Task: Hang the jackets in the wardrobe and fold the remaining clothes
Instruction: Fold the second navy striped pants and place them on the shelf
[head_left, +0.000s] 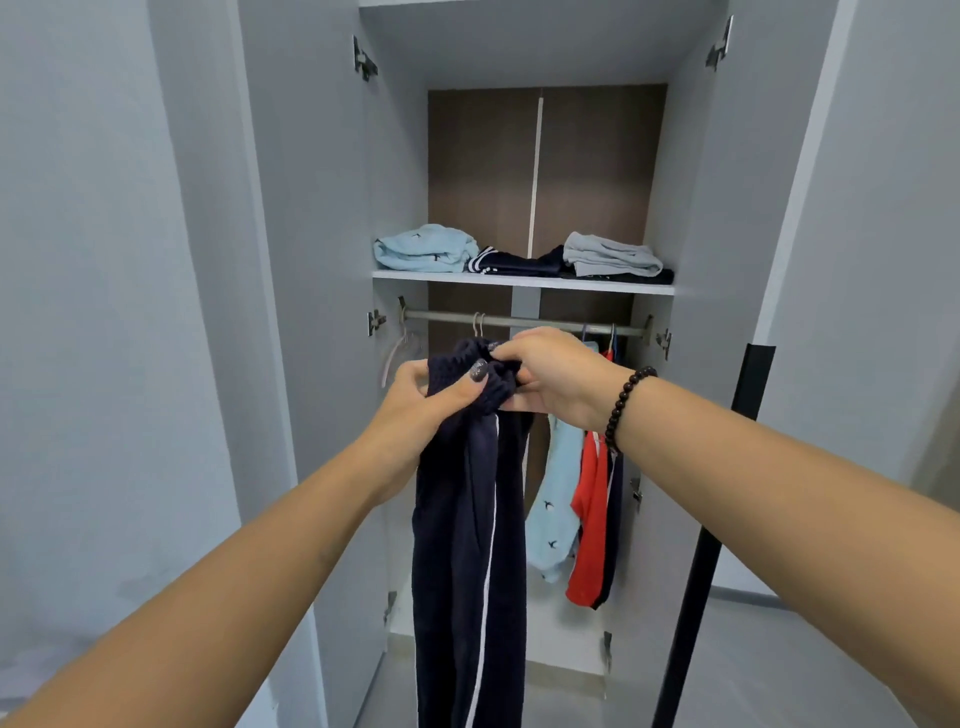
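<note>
I hold up dark navy trousers (467, 545) with a white side stripe in front of the open wardrobe. My left hand (434, 395) grips the elastic waistband from the left, thumb on top. My right hand (550, 374) grips the waistband from the right. The legs hang straight down out of the frame. Behind them, on the rail (519, 321), hang a light blue jacket (556, 499), a red jacket (589, 525) and a dark garment (613, 499). Empty pale hangers (402, 351) hang at the rail's left end.
The shelf (519, 283) above the rail carries a folded light blue garment (423, 249), a navy striped one (511, 262) and a grey one (608, 257). Both wardrobe doors (311, 260) stand open. A black upright bar (711, 519) stands at the right.
</note>
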